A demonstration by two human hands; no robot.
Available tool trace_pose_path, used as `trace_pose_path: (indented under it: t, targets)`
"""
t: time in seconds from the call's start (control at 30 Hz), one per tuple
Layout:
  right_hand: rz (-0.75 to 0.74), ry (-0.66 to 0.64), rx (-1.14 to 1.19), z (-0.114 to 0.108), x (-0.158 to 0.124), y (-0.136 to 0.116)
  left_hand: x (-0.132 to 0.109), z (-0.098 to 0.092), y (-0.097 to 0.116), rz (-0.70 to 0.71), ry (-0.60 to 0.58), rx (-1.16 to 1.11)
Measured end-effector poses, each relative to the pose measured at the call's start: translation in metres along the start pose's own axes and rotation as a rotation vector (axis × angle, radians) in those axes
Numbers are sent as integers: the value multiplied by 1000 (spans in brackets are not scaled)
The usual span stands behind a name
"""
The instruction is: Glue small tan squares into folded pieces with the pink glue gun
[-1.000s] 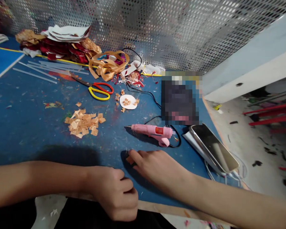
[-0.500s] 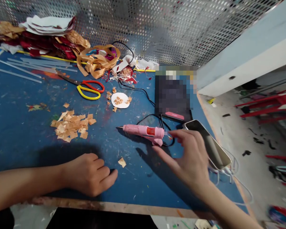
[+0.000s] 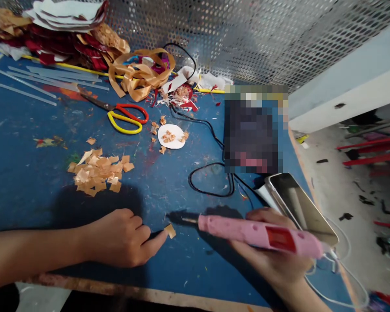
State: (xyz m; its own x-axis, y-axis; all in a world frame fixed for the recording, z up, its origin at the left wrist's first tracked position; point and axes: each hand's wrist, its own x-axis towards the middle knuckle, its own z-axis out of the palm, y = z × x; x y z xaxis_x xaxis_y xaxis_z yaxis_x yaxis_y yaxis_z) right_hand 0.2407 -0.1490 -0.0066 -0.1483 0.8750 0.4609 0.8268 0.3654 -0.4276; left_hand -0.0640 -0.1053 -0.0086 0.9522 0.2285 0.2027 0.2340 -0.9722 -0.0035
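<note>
Nearest us, the left hand point(image 3: 126, 238) rests on the blue table point(image 3: 169, 277) with its fingers curled and the index finger stretched out. That fingertip now touches the edge of a small tan square point(image 3: 171, 231); half a second ago the two were apart. We cannot tell whether the curled fingers hold anything, since their undersides are hidden.

To its right, the right hand point(image 3: 276, 264) has closed around a pink glue gun point(image 3: 234, 229) — the biggest change, as the gun lay on the table half a second ago with this hand spread beside its rear end. The gun is now lifted, its nozzle (a little blurred) pointing left toward the square, though apart from it. To our judgement, that puts both parts of the work under control: the square steadied by one hand, the gun held in the other.

Just beyond the right hand lie a loop of black cord point(image 3: 221, 196), no longer behind the gun, and a phone point(image 3: 299, 203). Beyond the left hand sits a heap of tan squares point(image 3: 99, 171), apparently like the one being touched. Farther out, between the hands, a white oval point(image 3: 178, 141) bears small folded pieces point(image 3: 168, 136) — and, beyond the heap, scissors point(image 3: 109, 107) lie near clear sticks point(image 3: 60, 78).
</note>
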Motion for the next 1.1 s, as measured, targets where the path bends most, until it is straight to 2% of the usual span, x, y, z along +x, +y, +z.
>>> trace_pose_path:
  t: [0.23,0.37,0.77,0.87,0.93,1.03,1.1]
  targets:
    - [-229,-34,-64,3,10,-20,0,0,0,18,-21,-1]
    - [-294,-9,-92,6,13,-22,1,0,-1,16,-8,-14]
    - [-283,-49,-117,5,9,-20,0,2,0,9,12,-19]
    - [-324,-44,-144,2,14,-21,-1,2,0,11,13,-25]
    - [-381,-84,-194,-2,21,-24,0,1,0,20,0,-19]
    - [-545,-113,-311,-10,31,-30,1,-1,1,36,-44,-9]
    - [-571,-133,-339,-16,34,-33,1,-2,2,39,-77,-5]
